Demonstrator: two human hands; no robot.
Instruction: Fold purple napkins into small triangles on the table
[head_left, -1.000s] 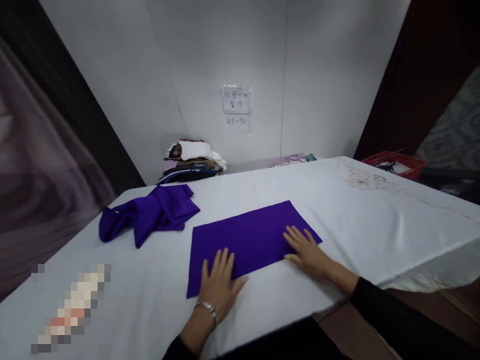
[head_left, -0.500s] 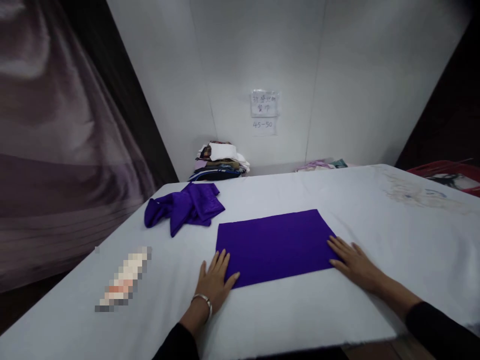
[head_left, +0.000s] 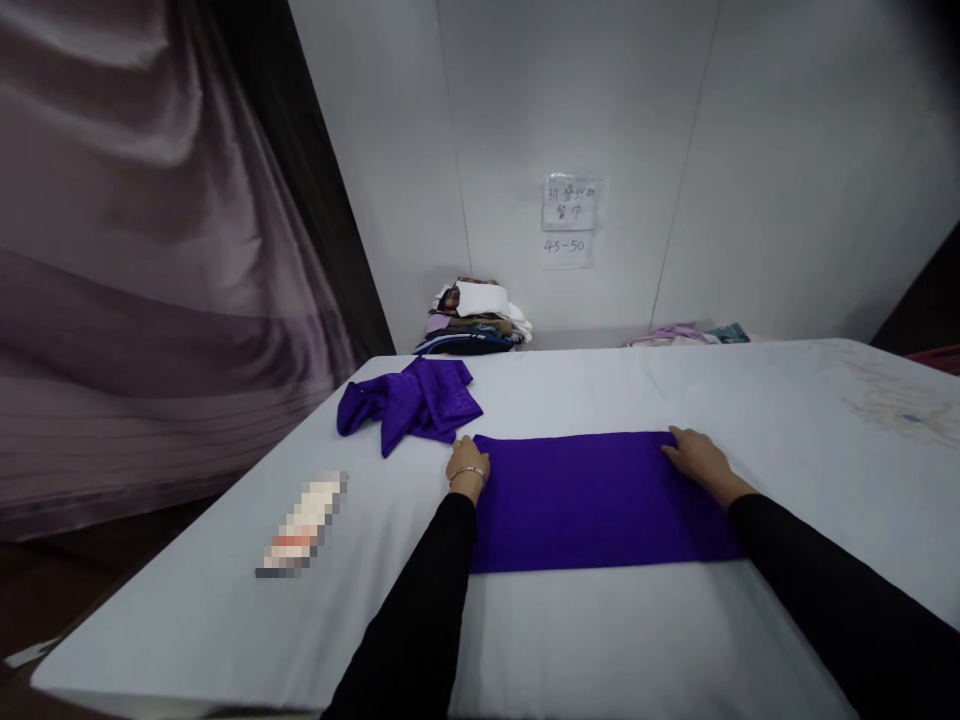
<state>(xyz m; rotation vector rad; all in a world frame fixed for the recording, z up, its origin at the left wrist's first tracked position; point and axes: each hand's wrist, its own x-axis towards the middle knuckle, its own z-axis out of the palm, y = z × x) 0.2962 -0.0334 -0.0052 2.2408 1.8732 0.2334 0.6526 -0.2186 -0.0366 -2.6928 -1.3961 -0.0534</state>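
A purple cloth napkin (head_left: 585, 505) lies flat in a wide rectangle on the white-covered table (head_left: 600, 640). At its far left corner, my left hand (head_left: 468, 468) grips the edge with curled fingers, a bracelet on the wrist. My right hand (head_left: 701, 460) pinches the far right corner between thumb and fingers. Both forearms reach along the napkin's short sides, and the right sleeve covers part of its right end. Beyond my left hand sits a second purple napkin (head_left: 420, 400), crumpled in a loose heap.
A pixelated pale item (head_left: 304, 525) lies on the table's left side. Behind the far edge are a stack of folded clothes (head_left: 476, 320) and some lilac cloth (head_left: 675, 335). Paper signs (head_left: 570, 220) hang on the wall. A satin curtain (head_left: 150, 280) drapes at left.
Both hands have moved from the napkin's near sides to its far corners. They lay flat and spread before; now their fingers are closed on the edge. The view has turned left.
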